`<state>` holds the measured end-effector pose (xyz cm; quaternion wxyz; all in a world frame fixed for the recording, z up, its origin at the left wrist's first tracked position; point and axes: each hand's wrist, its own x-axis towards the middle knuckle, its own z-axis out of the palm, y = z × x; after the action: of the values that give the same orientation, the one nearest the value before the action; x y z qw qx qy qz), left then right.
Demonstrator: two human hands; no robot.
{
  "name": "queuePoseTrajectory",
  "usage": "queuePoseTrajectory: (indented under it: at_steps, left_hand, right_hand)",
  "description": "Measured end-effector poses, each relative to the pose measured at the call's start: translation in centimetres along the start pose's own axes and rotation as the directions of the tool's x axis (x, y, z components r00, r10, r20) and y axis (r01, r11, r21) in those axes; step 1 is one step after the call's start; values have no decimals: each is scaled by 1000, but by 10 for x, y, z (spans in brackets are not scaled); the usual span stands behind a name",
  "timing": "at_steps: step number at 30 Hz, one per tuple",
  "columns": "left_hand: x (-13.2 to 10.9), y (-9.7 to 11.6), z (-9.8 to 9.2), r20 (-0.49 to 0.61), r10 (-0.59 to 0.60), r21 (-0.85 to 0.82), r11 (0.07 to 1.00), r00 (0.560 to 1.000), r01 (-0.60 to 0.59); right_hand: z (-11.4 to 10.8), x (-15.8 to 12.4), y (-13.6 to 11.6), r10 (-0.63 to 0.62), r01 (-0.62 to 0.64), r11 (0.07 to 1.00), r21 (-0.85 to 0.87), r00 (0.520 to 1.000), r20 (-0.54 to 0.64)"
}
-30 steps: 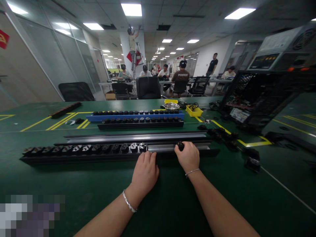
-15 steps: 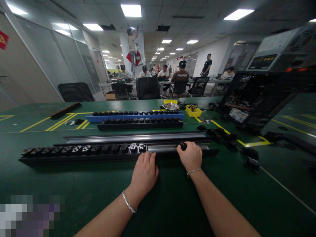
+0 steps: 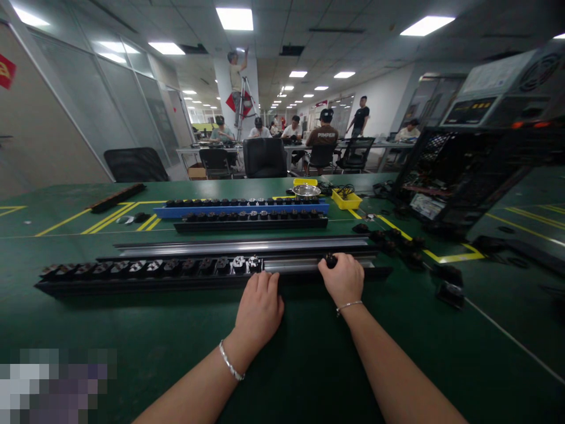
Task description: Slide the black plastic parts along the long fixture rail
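Note:
A long black rail lies across the green table, with a row of black socket modules filling its left part. Bare metal channel shows further right. My left hand rests on the rail's near edge beside the last module, its fingers close together and curled over the edge. Pinched between the thumb and fingers of my right hand is a small black module, held at the right part of the channel. Behind this rail lies a second rail with a bare silvery channel.
Further back are a blue rail and a black rail with modules. A yellow tray, a metal bowl, loose black parts and an open computer case stand right. Several people sit beyond.
My right hand has shifted slightly to the right with the small black module. My left hand is unmoved. In the background, the standing person has moved a little to the left.

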<state>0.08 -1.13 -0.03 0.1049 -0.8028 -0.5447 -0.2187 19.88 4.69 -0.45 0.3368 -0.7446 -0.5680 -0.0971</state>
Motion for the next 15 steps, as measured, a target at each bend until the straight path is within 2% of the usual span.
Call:
queuePoseTrajectory:
  at_steps: [10,15]
  left_hand:
    - [0,0,-1,16,14,39,999,1000,-15]
    - [1,0,-2,33,13,34,999,999,-14]
  right_hand:
    - [-10,4,6,-14,12,1000,21,995,96]
    - [-9,3,9,-29,28,999,22,996,80]
